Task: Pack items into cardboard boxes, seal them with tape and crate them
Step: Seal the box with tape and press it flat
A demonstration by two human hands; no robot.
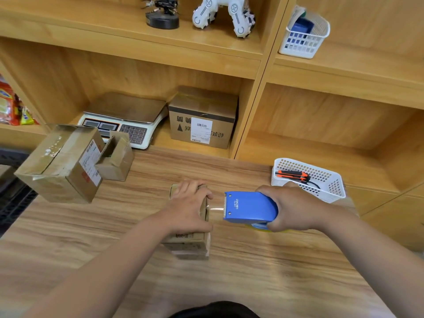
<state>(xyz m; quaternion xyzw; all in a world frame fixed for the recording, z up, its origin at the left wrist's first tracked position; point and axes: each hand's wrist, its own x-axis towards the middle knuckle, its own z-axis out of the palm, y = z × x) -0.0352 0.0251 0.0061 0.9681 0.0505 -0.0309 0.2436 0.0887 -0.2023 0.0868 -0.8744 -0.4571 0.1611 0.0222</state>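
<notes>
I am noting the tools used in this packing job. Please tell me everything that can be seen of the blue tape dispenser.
The tape dispenser is hand-held, with a blue cover bearing white lettering and a toothed blade with two screws at its left end. The right hand grips its right end, holding it roughly level above the table. A strip of clear tape runs from the blade to the small cardboard box. A yellow edge shows beneath it.

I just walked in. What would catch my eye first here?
The blue plastic tape dispenser in the right hand, with clear tape stretched to the small brown cardboard box that the left hand holds on the wooden table. Behind it, an orange utility knife lies in a white plastic basket.
</notes>
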